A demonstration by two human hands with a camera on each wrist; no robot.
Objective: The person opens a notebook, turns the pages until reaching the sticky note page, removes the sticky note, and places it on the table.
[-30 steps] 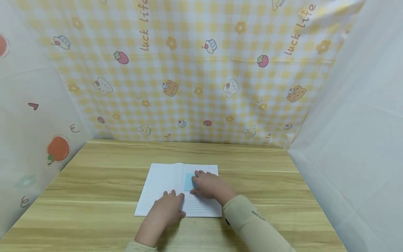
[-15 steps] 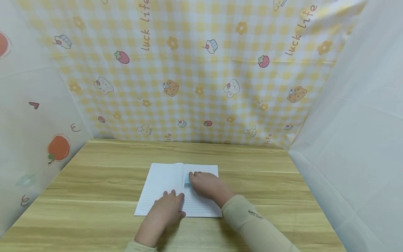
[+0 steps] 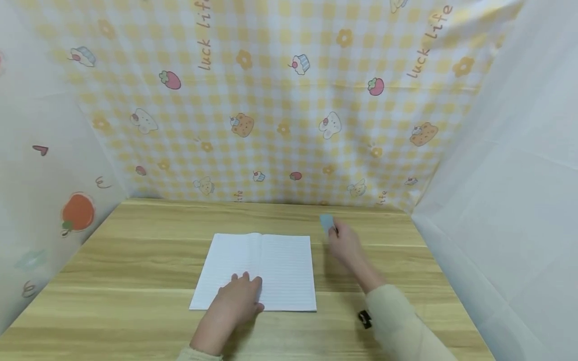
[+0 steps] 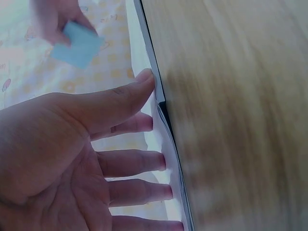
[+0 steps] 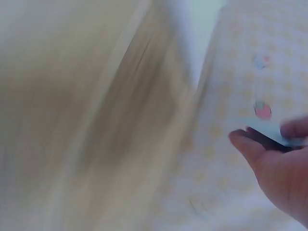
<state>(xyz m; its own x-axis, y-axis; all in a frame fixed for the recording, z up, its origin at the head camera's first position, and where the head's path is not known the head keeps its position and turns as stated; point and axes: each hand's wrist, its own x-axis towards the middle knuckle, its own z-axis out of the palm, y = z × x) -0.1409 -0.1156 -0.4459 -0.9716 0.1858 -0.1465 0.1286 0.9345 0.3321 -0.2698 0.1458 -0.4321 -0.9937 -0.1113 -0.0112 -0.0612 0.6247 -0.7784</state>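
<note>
The left hand (image 3: 235,301) lies flat, fingers straight, on the near edge of the open notebook (image 3: 271,265) on the desk (image 3: 135,260); best it keeps pressing. Farther off, the right hand (image 3: 345,245) pinches a blue note (image 3: 326,223) above the desk, right of the notebook; a light grip avoids creasing it.

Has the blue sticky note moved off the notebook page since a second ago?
Yes. The right hand has lifted the blue sticky note off the open notebook; it is now held beyond the notebook's far right corner, over the table.
</note>
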